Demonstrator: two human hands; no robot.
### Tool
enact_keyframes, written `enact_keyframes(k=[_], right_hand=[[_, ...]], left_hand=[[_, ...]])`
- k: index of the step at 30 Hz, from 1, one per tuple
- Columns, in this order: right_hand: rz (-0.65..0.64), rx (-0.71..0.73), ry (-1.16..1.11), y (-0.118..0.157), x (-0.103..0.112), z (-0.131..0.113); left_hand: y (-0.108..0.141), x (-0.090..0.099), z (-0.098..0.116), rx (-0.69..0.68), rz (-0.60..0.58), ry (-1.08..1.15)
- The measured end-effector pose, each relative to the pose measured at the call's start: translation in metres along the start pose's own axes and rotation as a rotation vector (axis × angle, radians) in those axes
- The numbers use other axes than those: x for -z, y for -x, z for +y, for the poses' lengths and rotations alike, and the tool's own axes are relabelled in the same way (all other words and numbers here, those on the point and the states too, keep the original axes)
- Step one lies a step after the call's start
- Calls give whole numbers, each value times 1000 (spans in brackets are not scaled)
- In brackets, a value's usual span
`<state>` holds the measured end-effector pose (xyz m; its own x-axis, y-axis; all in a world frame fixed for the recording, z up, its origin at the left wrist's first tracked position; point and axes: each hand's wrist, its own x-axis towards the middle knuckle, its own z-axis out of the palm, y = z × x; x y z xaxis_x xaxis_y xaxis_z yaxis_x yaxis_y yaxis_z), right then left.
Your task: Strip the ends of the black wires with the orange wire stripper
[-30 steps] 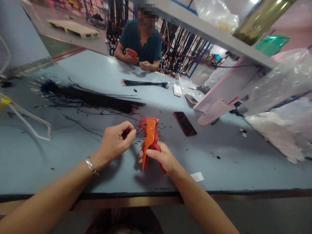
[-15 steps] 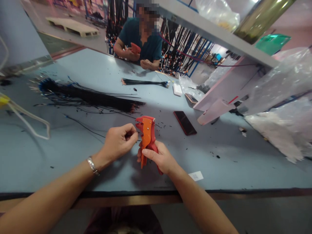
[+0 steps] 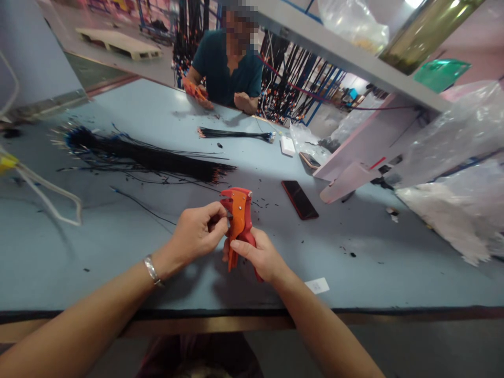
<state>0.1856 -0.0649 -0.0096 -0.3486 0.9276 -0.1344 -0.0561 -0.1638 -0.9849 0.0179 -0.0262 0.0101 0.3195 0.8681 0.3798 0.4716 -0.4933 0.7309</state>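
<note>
Your right hand [image 3: 260, 254] wraps one orange-and-red wire stripper [image 3: 238, 212]; your left hand [image 3: 195, 228], fingers pinched narrow on apparently one black wire [image 3: 145, 206], meets its mouth. You seem to be presenting the wire to the tool, which calls for a steady, aligned pinch clear of the blades. Beyond your right fingers lies one smartphone [image 3: 300, 200]; beyond your left, one large wire bundle [image 3: 149, 156], strands uncountable. Farther sit a second phone [image 3: 310, 160], one white box [image 3: 287, 146] and one small wire bundle [image 3: 236, 135]; across the tabletop [image 3: 374, 283], one co-worker [image 3: 244, 71].
</note>
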Motion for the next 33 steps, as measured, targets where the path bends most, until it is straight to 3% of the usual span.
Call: enact_keyframes(k=[17, 33], right_hand=[[48, 53, 106, 1, -1, -1], [63, 64, 210, 2, -5, -6]], left_hand=[[-2, 0, 5, 108, 14, 12], [-1, 3, 9, 83, -36, 93]])
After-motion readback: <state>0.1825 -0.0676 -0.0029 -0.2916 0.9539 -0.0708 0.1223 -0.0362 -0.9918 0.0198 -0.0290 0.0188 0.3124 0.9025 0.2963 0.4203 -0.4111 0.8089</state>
